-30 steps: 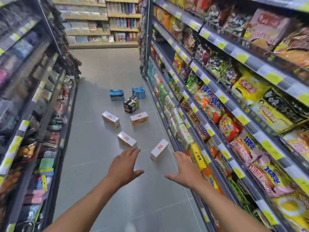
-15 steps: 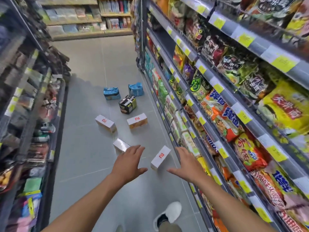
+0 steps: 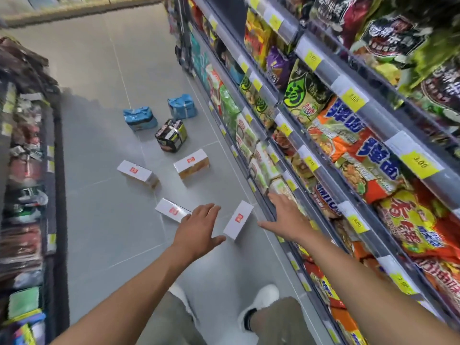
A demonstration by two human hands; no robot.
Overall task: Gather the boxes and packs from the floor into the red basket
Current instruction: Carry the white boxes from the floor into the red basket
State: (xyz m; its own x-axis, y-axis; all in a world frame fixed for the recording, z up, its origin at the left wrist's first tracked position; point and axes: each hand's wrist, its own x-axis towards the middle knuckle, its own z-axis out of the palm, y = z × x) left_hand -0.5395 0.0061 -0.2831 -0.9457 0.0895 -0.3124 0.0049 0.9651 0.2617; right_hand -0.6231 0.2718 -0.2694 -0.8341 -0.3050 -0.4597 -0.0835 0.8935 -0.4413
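Several white boxes with red labels lie scattered on the grey floor: the nearest box (image 3: 238, 223), one beside it on the left (image 3: 171, 209), one farther left (image 3: 137, 173) and one farther back (image 3: 192, 164). Behind them stand two blue packs (image 3: 140, 118) (image 3: 181, 105) and a black pack (image 3: 171, 135). My left hand (image 3: 198, 225) and my right hand (image 3: 285, 217) are stretched out with spread fingers on either side of the nearest box, above it, holding nothing. The left hand hides a corner of the second box. No red basket is in view.
Shelves of snack bags (image 3: 348, 135) line the right side of the narrow aisle. Darker shelves (image 3: 27, 170) run along the left. My legs and white shoes (image 3: 263, 300) stand on the floor tiles (image 3: 104, 220) below my arms.
I have stepped forward and tilted my view down; the boxes are closer and my legs and shoes appear. Both hands moved toward the nearest white box.
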